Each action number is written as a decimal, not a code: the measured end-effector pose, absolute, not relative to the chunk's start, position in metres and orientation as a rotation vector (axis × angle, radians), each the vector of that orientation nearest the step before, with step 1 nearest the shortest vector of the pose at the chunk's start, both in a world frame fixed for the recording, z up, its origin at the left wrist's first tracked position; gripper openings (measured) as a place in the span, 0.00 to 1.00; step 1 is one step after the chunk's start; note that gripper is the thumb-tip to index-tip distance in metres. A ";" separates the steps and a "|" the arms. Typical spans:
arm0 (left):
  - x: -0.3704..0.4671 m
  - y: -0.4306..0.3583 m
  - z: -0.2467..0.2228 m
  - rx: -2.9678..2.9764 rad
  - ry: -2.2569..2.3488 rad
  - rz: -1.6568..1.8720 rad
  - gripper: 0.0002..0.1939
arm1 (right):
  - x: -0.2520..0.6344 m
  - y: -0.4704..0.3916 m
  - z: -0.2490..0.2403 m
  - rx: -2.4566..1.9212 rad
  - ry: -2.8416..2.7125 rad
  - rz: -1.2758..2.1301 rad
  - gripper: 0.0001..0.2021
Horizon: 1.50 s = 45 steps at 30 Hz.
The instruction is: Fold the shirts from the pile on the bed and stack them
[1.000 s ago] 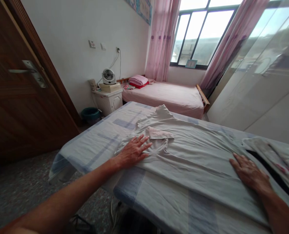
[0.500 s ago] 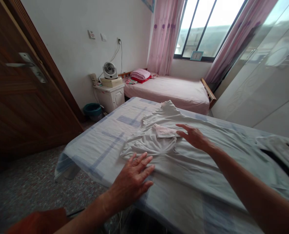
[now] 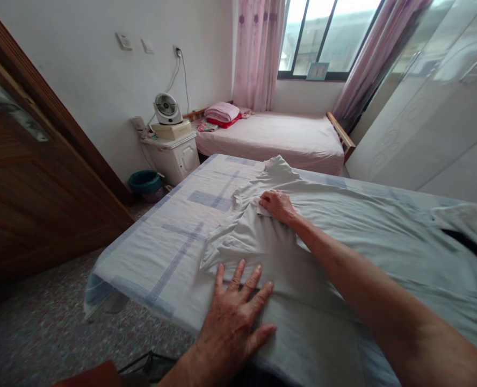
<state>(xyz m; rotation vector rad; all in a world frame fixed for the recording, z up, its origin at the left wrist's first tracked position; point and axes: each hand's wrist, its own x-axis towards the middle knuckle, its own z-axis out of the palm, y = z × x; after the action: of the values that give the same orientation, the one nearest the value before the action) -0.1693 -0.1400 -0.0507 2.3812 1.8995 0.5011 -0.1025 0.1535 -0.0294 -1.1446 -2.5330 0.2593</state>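
Observation:
A pale grey-green garment (image 3: 343,226) lies spread over a table with a white and blue cloth (image 3: 150,258). My left hand (image 3: 236,312) rests flat on the garment's near edge, fingers spread and holding nothing. Farther up, my right hand (image 3: 277,206) is closed over a small pale pink cloth (image 3: 262,210) on the garment. Most of that cloth is hidden under the fingers. Wrinkles run through the garment around both hands.
Beyond the table is a bed (image 3: 279,131) with folded pink bedding (image 3: 222,112). A fan (image 3: 167,107) stands on a white cabinet (image 3: 180,156), beside a blue-green bin (image 3: 145,184). At the right edge lies another pale garment (image 3: 464,223) with a dark part.
My right hand has moved left onto the pink cloth and its fingers have closed. My left hand has shifted slightly right and down, its fingers spread wider. The view has shifted a little.

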 end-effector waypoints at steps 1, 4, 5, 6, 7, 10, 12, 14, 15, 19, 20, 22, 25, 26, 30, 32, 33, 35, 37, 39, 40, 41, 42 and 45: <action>-0.170 -0.139 -0.050 2.390 1.896 0.495 0.32 | -0.102 0.152 -0.028 -1.147 -2.532 0.263 0.12; -0.174 -0.135 -0.048 2.433 1.882 0.512 0.29 | -0.088 0.135 -0.017 -1.076 -2.437 0.252 0.15; -0.177 -0.133 -0.048 2.446 1.891 0.537 0.27 | -0.080 0.126 -0.012 -1.019 -2.397 0.251 0.16; -0.181 -0.132 -0.048 2.455 1.914 0.563 0.25 | -0.070 0.114 -0.008 -0.953 -2.371 0.257 0.15; -0.185 -0.130 -0.048 2.457 1.955 0.582 0.24 | -0.059 0.102 -0.005 -0.890 -2.366 0.269 0.14; -0.199 -0.128 -0.048 2.470 2.072 0.566 0.25 | -0.024 0.067 -0.011 -0.782 -2.508 0.297 0.12; -0.210 -0.125 -0.042 2.455 2.085 0.539 0.25 | -0.007 0.053 -0.024 -0.771 -2.587 0.252 0.10; -0.223 -0.115 -0.030 2.363 2.102 0.535 0.22 | 0.002 0.048 -0.038 -0.773 -2.586 0.209 0.11; -0.230 -0.105 -0.022 2.281 2.153 0.547 0.20 | 0.004 0.048 -0.044 -0.777 -2.569 0.196 0.11; -0.262 -0.043 0.001 1.924 2.302 0.535 0.15 | 0.002 0.052 -0.051 -0.787 -2.539 0.158 0.11; -0.268 -0.025 0.003 1.848 2.287 0.501 0.15 | 0.001 0.052 -0.050 -0.785 -2.535 0.158 0.11; -0.276 0.010 0.003 1.713 2.282 0.427 0.18 | 0.002 0.052 -0.048 -0.774 -2.522 0.168 0.11; -0.277 0.052 -0.002 1.595 2.344 0.370 0.22 | 0.003 0.052 -0.048 -0.757 -2.510 0.194 0.11; -0.277 0.062 -0.005 1.573 2.375 0.369 0.21 | 0.004 0.052 -0.048 -0.755 -2.510 0.207 0.11; -0.278 0.088 -0.017 1.528 2.480 0.388 0.14 | 0.005 0.053 -0.048 -0.758 -2.510 0.256 0.10; -0.282 0.092 -0.022 1.536 2.518 0.397 0.11 | 0.005 0.052 -0.047 -0.761 -2.504 0.269 0.09; -0.284 0.092 -0.025 1.540 2.546 0.404 0.11 | 0.005 0.052 -0.047 -0.762 -2.503 0.274 0.09; -0.286 0.092 -0.027 1.549 2.609 0.413 0.13 | 0.005 0.052 -0.046 -0.762 -2.502 0.287 0.09; -0.287 0.093 -0.027 1.573 2.643 0.406 0.14 | 0.005 0.052 -0.046 -0.762 -2.502 0.302 0.09; -0.286 0.098 -0.023 1.613 2.652 0.400 0.14 | 0.005 0.053 -0.046 -0.769 -2.504 0.316 0.09; -0.286 0.102 -0.020 1.634 2.653 0.404 0.15 | 0.004 0.053 -0.047 -0.776 -2.506 0.322 0.09; -0.285 0.107 -0.018 1.655 2.648 0.408 0.16 | 0.004 0.053 -0.047 -0.783 -2.509 0.326 0.09; -0.285 0.113 -0.016 1.674 2.632 0.408 0.17 | 0.004 0.053 -0.047 -0.787 -2.511 0.330 0.09; -0.285 0.129 -0.014 1.713 2.524 0.357 0.18 | 0.004 0.053 -0.048 -0.793 -2.505 0.348 0.09</action>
<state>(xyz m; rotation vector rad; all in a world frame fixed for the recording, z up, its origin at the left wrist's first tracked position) -0.2853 0.1293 -0.0136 1.7126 2.5241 0.3574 0.0044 0.0525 -0.0481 -0.7928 -2.5048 0.3485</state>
